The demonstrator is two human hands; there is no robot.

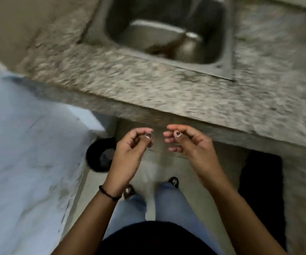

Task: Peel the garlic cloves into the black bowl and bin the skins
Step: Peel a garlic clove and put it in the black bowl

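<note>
Head view, heavily smeared; fine detail lost.

Left hand (130, 150): held in the air just in front of the front edge of the stone surface (148, 92), below its level. Fingers (141, 130) curled in, thumb tip pressed to the forefinger tip. Cannot tell whether anything is pinched there. Thin black band (108, 194) at the wrist.

Right hand (187, 142): beside the left, a small gap between them, equally close to the surface's front edge. Thumb and forefinger meet at the tips, the other fingers loosely bent beneath. Contents, if any, cannot be made out.

Bin (98, 155): black, round, open-topped, on the floor in front of the surface toward its left end. The left hand and wrist cover its right side. Contents are a grey blur.

Sink (228, 43): steel, set into the surface well behind its front edge. Inside, a large steel vessel (154, 34) and a smaller one (189, 45), with a brownish patch by them.

White unit (29, 144): off the surface's left end, filling the left side.

Black mat (262, 181): on the floor in front of the surface, toward its right.

Jeans (172, 203) and dark shoes (173, 182): on the floor in front of the surface, beneath the hands.
</note>
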